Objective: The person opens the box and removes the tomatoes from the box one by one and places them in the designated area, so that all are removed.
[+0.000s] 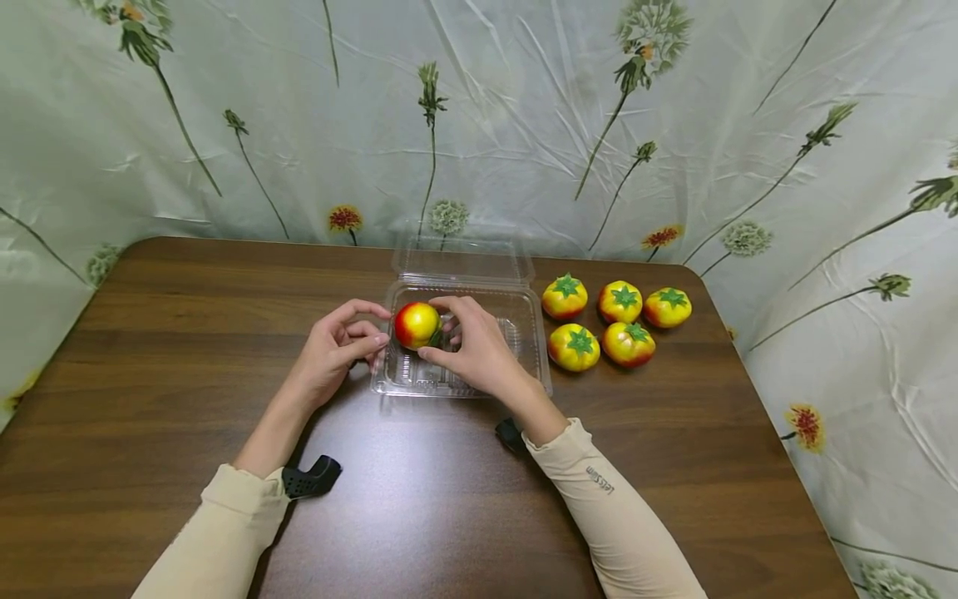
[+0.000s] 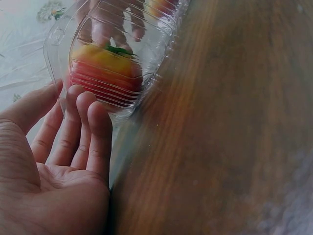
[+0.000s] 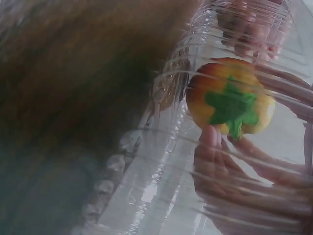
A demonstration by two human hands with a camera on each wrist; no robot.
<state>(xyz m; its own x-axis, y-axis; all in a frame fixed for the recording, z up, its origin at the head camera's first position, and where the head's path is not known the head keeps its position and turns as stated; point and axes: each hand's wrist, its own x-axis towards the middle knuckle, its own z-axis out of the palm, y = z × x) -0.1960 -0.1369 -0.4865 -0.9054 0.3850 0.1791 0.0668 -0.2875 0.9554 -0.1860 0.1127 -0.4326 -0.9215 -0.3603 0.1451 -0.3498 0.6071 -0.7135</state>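
Observation:
A red-and-yellow, persimmon-like fruit (image 1: 417, 325) with a green star-shaped leaf cap (image 3: 232, 107) is inside the left part of a clear plastic clamshell container (image 1: 537, 349). My right hand (image 1: 479, 345) reaches in and grips the fruit from the right between thumb and fingers; its leaf cap faces that hand. At the container's left side, my left hand (image 1: 337, 345) holds the edge, its thumb at the rim and its fingers against the outer wall in the left wrist view. Through the ribbed wall, the fruit (image 2: 107, 73) shows close to the left fingertips (image 2: 100, 117).
Several similar fruits (image 1: 575, 347) stand leaf-up on the brown wooden table (image 1: 187, 333), right of the container. The container's lid (image 1: 464, 258) is folded back toward the flower-patterned cloth (image 1: 509, 125) behind the table.

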